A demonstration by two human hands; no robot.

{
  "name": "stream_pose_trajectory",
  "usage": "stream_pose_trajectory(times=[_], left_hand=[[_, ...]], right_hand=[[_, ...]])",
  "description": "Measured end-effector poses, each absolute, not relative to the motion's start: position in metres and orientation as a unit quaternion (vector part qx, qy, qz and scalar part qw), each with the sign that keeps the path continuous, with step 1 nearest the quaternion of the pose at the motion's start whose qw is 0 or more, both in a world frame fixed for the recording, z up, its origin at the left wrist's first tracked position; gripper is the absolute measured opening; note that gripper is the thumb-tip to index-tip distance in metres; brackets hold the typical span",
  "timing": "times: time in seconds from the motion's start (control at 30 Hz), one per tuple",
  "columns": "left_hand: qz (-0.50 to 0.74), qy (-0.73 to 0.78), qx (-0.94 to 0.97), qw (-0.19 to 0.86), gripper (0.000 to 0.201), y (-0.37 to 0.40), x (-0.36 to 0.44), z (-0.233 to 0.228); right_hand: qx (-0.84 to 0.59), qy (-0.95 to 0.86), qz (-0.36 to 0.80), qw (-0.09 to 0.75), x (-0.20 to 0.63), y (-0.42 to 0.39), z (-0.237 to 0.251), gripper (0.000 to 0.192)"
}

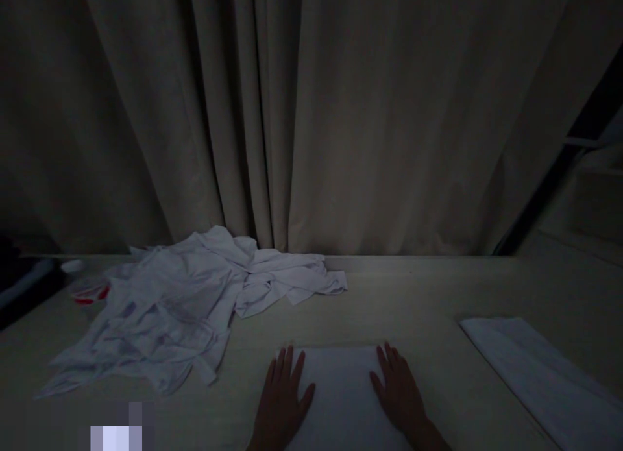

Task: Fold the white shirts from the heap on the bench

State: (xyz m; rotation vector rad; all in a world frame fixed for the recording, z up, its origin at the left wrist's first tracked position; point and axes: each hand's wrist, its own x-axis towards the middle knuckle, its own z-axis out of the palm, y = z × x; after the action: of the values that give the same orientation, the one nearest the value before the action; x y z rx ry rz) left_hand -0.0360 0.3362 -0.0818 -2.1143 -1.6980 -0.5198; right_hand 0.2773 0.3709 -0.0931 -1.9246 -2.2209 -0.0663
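A folded white cloth [343,392] lies flat on the table directly before me, its near end cut off by the bottom of the view. My left hand [285,396] rests flat along the cloth's left edge, fingers stretched forward and thumb over the fabric. Along the right edge, my right hand [398,389] lies flat in the same way, with its fingers spread. Neither hand grips anything. Whether the cloth is a garment cannot be told in this dim light.
A rumpled heap of white garments [180,302] covers the table's left side. Behind it stands a clear container with red marking [90,292]. Another folded white cloth [540,373] lies at the right. Brown curtains [389,126] hang along the back edge of the pale table [403,302].
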Motion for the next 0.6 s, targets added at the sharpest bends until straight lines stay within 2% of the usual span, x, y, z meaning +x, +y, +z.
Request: stream_pose_trajectory(times=[0.17,0.27,0.4,0.6], left_hand=[[-0.19,-0.635,-0.719,0.208,0.064,0.301,-0.018,-0.059],[-0.194,-0.617,-0.736,0.2,0.071,0.265,-0.013,-0.062],[-0.183,-0.604,-0.761,0.149,0.076,0.234,-0.019,-0.074],[-0.161,-0.612,-0.766,0.116,0.071,0.234,-0.023,-0.071]], right_hand=[[-0.627,-0.764,-0.066,0.137,0.264,0.336,-0.07,0.067],[-0.578,-0.797,-0.073,0.161,0.259,0.292,-0.073,0.063],[-0.567,-0.81,-0.044,0.142,0.26,0.246,-0.088,0.064],[-0.581,-0.806,-0.014,0.113,0.264,0.242,-0.085,0.065]])
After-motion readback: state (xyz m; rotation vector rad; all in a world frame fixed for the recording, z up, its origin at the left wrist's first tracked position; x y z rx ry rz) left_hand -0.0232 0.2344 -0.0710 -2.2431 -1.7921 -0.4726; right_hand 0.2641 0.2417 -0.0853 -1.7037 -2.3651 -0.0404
